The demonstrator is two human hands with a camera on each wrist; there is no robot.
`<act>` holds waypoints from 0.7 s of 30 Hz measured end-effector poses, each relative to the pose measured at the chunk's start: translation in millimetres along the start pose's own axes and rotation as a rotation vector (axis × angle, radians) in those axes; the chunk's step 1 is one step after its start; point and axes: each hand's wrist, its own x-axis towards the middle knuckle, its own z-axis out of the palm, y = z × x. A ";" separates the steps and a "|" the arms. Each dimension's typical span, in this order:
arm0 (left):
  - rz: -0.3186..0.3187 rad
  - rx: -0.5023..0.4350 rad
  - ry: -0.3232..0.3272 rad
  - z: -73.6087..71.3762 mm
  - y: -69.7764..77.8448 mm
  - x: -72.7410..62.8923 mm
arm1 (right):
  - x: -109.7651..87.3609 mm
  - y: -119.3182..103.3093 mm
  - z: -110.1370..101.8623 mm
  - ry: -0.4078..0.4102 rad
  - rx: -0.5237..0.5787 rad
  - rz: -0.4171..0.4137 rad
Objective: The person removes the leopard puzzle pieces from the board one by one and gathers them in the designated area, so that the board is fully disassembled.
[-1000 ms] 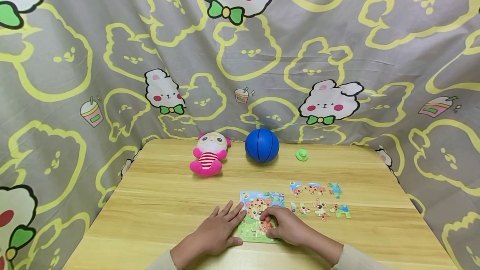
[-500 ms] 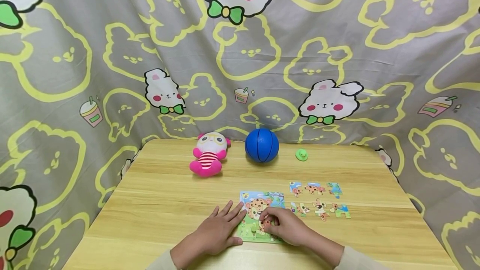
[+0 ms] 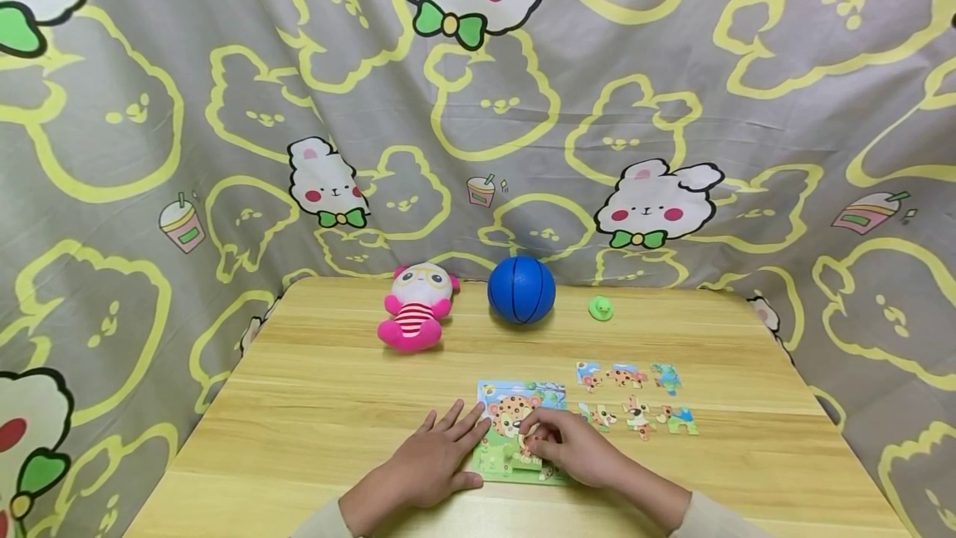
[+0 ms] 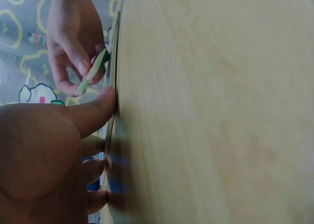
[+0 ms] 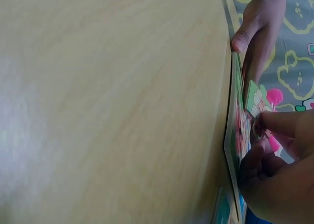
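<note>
A jigsaw puzzle board (image 3: 489, 463) with a spotted cartoon leopard lies flat near the front of the table. My left hand (image 3: 439, 457) rests at its left edge with fingers spread and straight, the fingertips on the board's border and the thumb by its lower corner. Over the lower middle of the board, my right hand (image 3: 578, 448) pinches a green-edged puzzle piece (image 3: 527, 461) between thumb and fingers. Both wrist views show that piece (image 4: 92, 72) tilted up off the board surface. My right fingers hide part of the leopard and the board's right side.
Several loose puzzle pieces (image 3: 627, 376) lie in two rows right of the board. Farther back are a pink plush panda (image 3: 415, 310), a blue ball (image 3: 521, 290) and a small green duck toy (image 3: 601, 309). A patterned curtain (image 3: 478, 131) hangs behind the table.
The puzzle piece in my right hand has tipped up and risen from the board, and the right hand has shifted slightly rightward. My left hand has stayed in place.
</note>
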 end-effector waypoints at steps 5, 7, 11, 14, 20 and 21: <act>0.000 0.004 0.003 2.4 -1.1 0.6 | -2.2 0.3 -5.3 0.002 -0.017 0.003; -0.001 0.006 0.002 3.0 -1.4 0.6 | -2.8 0.6 -7.9 0.003 -0.019 0.002; -0.001 0.007 0.002 3.4 -1.5 0.0 | -4.6 0.6 -14.4 0.005 -0.019 -0.006; 0.002 0.004 0.004 2.7 -1.0 -0.4 | -7.5 1.1 -20.7 -0.004 -0.002 0.003; -0.002 0.003 0.002 -0.3 1.0 -1.9 | -17.1 7.5 -33.6 -0.024 0.033 0.018; -0.002 0.003 0.002 -0.6 1.3 -2.2 | -19.2 9.4 -35.7 -0.025 0.034 0.013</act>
